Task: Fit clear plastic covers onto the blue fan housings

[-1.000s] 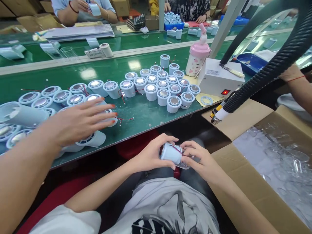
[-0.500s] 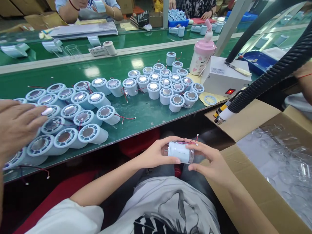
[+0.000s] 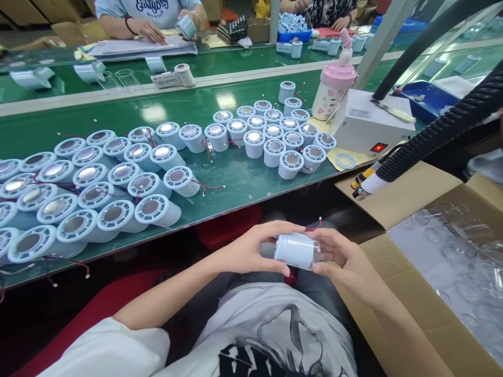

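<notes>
Above my lap, a light-blue cylindrical housing (image 3: 296,250) lies on its side between my two hands, with a clear plastic sleeve around it that sticks out at the right end. My left hand (image 3: 257,250) curves round its left end, thumb below and fingers above. Fingers and thumb of my right hand (image 3: 341,256) grip the clear rim at the right end. A thin red-and-dark wire with a small white plug (image 3: 319,220) rises behind the housing. Many similar blue housings (image 3: 157,212) stand on the green bench (image 3: 223,183) ahead, several with wires trailing.
At my right, an open cardboard box (image 3: 396,283) holds clear plastic sleeves (image 3: 467,262). A grey box with a red switch (image 3: 371,123), a pink-lidded cup (image 3: 334,89) and a black corrugated hose (image 3: 424,141) stand at the bench's right. Co-workers (image 3: 153,21) sit across.
Another person's hand at the left has gone out of view. The clear sleeve covers the housing, and the wire has slipped lower behind it. The view has shifted slightly.
</notes>
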{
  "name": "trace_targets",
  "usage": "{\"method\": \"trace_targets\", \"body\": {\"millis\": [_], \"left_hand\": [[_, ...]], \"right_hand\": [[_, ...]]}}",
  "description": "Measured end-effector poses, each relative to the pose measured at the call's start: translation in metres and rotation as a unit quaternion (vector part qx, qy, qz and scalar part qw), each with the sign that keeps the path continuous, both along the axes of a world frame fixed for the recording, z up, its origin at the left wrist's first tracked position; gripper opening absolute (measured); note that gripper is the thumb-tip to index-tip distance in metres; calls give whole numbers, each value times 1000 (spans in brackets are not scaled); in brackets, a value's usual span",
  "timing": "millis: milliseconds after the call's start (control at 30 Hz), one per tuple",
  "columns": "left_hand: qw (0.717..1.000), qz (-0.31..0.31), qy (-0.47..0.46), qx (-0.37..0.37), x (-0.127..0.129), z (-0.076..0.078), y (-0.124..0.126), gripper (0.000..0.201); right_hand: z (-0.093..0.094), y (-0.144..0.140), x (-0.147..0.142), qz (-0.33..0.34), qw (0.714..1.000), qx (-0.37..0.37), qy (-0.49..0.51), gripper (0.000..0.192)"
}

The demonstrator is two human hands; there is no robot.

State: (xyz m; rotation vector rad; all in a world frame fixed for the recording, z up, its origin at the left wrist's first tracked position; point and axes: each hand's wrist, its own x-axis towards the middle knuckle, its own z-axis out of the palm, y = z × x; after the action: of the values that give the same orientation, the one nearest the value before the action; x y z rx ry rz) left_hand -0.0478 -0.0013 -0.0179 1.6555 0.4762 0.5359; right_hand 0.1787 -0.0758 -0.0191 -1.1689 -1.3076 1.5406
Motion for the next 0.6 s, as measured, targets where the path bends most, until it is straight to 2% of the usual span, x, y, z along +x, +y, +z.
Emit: {"method": "trace_targets", "body": {"millis": [200,333,600], "left_hand": [[999,-2,-3,41,-3,-1,-1,72],[999,-4,-2,44,-3,0,-2,72],[999,-13,-11,41,-1,0,-1,72]], "right_hand": [[1,1,-2,-5,996,-77,41,36],[0,2,-3,-23,991,-111,74,34],[-3,3,-8,-58,976,-188,93,46]]}}
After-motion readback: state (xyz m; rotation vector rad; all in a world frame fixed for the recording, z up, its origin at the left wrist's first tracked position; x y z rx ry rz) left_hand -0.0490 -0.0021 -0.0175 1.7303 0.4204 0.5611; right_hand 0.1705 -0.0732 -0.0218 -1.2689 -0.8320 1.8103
